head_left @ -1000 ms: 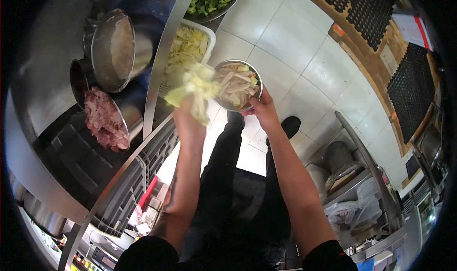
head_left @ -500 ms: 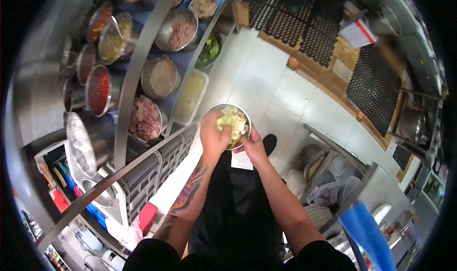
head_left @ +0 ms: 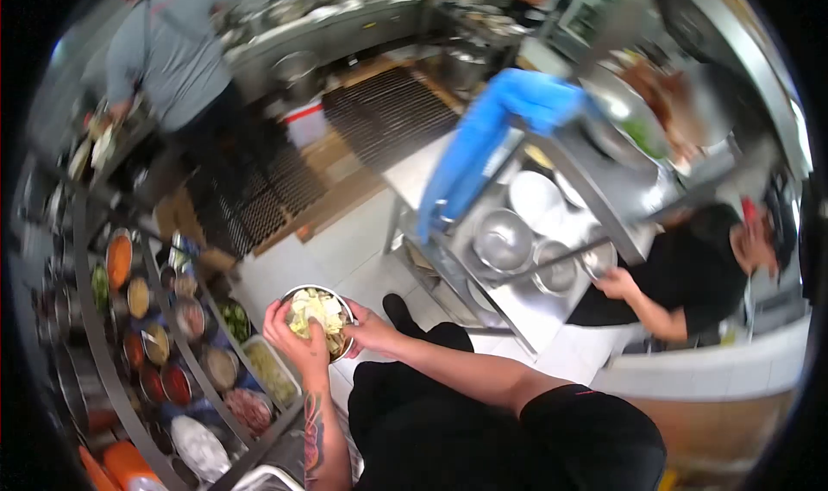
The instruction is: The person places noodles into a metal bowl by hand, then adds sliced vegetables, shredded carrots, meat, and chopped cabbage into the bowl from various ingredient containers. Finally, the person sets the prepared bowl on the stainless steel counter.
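A round metal bowl (head_left: 341, 296) of chopped pale green and white vegetables (head_left: 312, 305), which look like cabbage, is held in front of my body at waist height. My left hand (head_left: 297, 334) grips its left side, the fingers along the outer rim and the thumb over the food. On the other side, my right hand (head_left: 369, 331) holds the bowl's right edge; some of its fingers are hidden behind the metal. Just left of the bowl is a rectangular tub (head_left: 269, 370) of pale shredded food.
A rack on the left carries several bowls of ingredients, among them raw meat (head_left: 248, 412). To the right, a steel table bears metal bowls (head_left: 504, 239) and a blue cloth (head_left: 483, 133). One co-worker (head_left: 690, 275) reaches for a bowl there; another (head_left: 177, 56) stands far left.
My view has swung right, bringing the steel table and co-workers into sight. The bowl stays between my hands; my left hand has shifted from over the food to the bowl's left side.
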Demonstrator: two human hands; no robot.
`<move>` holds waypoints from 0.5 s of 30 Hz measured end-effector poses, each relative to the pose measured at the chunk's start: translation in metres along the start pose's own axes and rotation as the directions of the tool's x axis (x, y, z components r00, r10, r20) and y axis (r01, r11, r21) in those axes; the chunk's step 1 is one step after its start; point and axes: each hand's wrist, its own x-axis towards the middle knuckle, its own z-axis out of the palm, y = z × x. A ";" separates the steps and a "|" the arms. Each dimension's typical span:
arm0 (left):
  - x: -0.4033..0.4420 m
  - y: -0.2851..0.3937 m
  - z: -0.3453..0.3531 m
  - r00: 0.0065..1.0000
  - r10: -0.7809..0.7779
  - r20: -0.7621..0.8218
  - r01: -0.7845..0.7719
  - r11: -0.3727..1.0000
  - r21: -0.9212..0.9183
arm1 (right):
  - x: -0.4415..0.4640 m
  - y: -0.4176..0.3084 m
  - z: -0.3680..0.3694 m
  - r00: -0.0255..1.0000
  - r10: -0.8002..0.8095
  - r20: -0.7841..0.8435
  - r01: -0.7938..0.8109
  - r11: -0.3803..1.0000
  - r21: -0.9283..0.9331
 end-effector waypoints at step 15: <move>-0.066 0.162 -0.038 0.625 0.619 0.476 -0.532 0.783 -0.321 | -0.212 0.008 -0.029 0.944 -0.047 -0.326 0.129 0.964 0.232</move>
